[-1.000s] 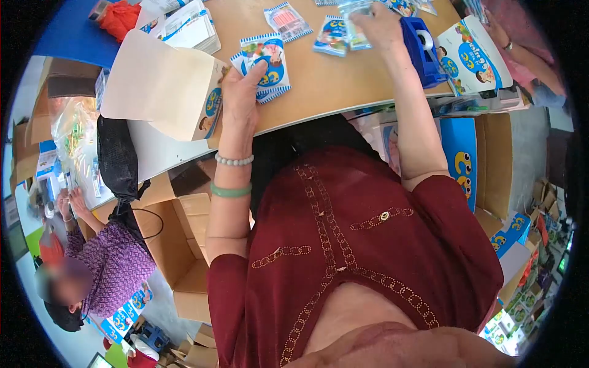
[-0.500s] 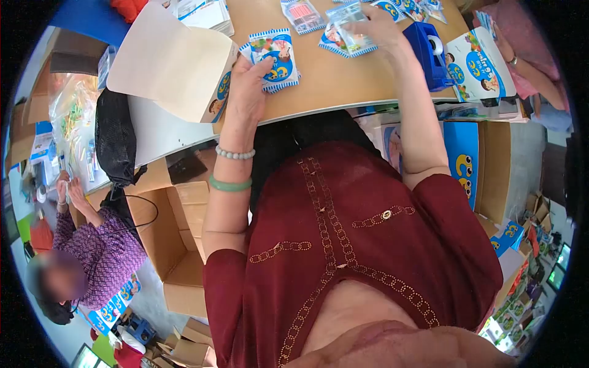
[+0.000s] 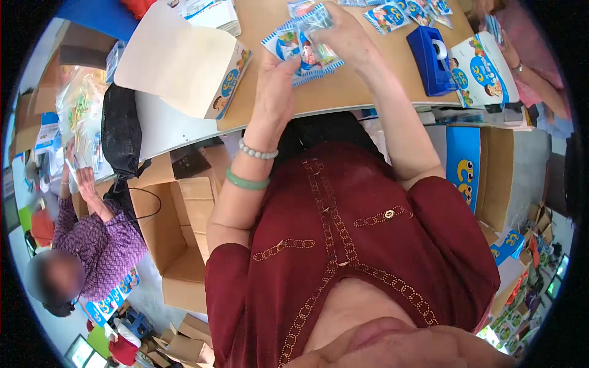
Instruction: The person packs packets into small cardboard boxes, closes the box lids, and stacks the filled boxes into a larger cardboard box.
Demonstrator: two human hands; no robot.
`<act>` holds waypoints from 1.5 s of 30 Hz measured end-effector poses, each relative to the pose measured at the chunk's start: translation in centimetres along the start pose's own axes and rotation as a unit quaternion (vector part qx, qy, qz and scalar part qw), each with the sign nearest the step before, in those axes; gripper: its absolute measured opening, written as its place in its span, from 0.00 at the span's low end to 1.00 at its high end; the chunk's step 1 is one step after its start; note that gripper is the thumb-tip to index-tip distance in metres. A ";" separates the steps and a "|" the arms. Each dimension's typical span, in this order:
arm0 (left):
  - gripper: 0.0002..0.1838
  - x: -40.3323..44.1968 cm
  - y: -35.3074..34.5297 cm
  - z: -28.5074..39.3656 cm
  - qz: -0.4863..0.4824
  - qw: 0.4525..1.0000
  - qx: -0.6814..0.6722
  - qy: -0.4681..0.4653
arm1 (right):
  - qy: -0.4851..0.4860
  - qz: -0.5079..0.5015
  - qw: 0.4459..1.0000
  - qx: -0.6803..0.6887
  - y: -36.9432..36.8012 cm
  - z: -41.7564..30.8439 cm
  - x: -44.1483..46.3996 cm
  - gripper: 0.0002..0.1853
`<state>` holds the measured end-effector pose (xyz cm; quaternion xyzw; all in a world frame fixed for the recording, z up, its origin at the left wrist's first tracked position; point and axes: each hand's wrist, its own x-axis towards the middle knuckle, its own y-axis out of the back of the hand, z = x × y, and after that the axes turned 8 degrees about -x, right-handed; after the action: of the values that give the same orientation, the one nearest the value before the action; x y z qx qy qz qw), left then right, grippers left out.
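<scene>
My left hand [image 3: 274,86], with beads and a green bangle at the wrist, grips a small stack of blue-and-white printed packets [image 3: 284,46] above the table. My right hand [image 3: 343,38] is closed on a partly clear packet [image 3: 314,54], which lies over the stack. Its fingertips are partly hidden behind the hand. To the left stands an open white carton [image 3: 178,67] with its flap up. Several more packets [image 3: 388,17] lie on the far part of the table.
A blue tape dispenser [image 3: 429,61] stands on the right, beside a printed white box [image 3: 485,70] near another person's hand [image 3: 509,52]. A black bag [image 3: 119,132] hangs at the left table edge. Open cardboard boxes [image 3: 184,245] sit below. Another person [image 3: 101,245] works at far left.
My right hand has brought the clear packet leftward from the loose packets onto the stack. My left hand has shifted right with the stack, so the hands now meet.
</scene>
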<state>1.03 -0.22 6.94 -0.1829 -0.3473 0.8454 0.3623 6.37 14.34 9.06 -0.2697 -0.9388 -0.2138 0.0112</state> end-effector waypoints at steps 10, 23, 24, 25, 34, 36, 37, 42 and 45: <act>0.14 0.6 2.6 -0.7 -0.004 0.999 0.050 -0.001 | 0.006 -0.014 0.992 0.125 -1.9 1.9 -0.9 0.22; 0.15 0.7 5.6 3.2 0.068 0.995 0.061 0.035 | -0.041 -0.065 0.982 -0.175 -1.1 1.8 4.7 0.22; 0.15 0.7 5.5 3.1 0.076 0.994 0.071 0.035 | -0.044 -0.060 0.981 -0.177 -1.0 1.8 5.4 0.22; 0.14 0.8 5.3 3.0 0.079 0.995 0.060 0.034 | -0.093 -0.012 0.925 -0.369 -1.2 1.6 6.1 0.23; 0.12 1.4 3.9 2.8 0.078 0.983 0.164 -0.034 | -0.207 0.087 0.886 -0.406 4.3 7.7 12.8 0.28; 0.12 1.4 3.9 2.9 0.071 0.981 0.179 -0.034 | -0.230 0.132 0.868 -0.419 5.6 9.1 13.4 0.29; 0.12 1.7 3.9 3.0 0.064 0.986 0.153 -0.020 | -0.253 0.062 0.875 -0.408 6.3 7.8 13.4 0.29; 0.12 2.5 4.5 2.2 0.073 0.989 0.123 -0.026 | -0.176 0.103 0.843 -0.498 4.9 8.7 13.2 0.26; 0.10 2.4 5.3 2.0 0.063 0.989 0.134 -0.013 | -0.162 0.031 0.872 -0.460 4.5 4.2 9.7 0.30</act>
<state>-4.28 -2.00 4.40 -0.1431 -0.2233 0.9077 0.3253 0.81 24.36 8.30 -0.3040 -0.7141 -0.5747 -0.2596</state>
